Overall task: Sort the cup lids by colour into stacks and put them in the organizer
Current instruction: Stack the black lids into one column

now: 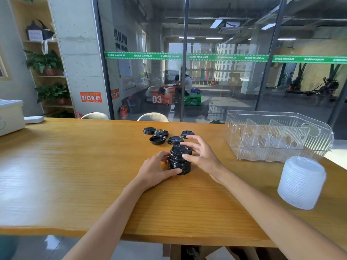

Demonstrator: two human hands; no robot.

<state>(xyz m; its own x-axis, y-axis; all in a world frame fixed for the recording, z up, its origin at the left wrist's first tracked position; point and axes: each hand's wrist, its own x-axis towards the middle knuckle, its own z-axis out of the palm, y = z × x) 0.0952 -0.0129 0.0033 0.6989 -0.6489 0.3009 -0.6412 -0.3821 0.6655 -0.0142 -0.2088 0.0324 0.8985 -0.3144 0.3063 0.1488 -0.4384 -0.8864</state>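
Left hand (156,170) fingers curl around the upright black lid stack (179,160); right hand (201,153) fingers, spread, touch its opposite side, loose black lids (175,140) just beyond.

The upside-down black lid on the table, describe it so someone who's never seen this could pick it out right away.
On the wooden table, beyond the tall black stack between the two hands, lie several loose black lids. The upside-down black lid is the front-left one. It alone shows its hollow underside like a shallow bowl; the others sit dome up.

At frame centre, the left hand (156,168) grips a stack of black lids (180,160) on the wooden worktop (75,166); the right hand (201,153) touches its top.
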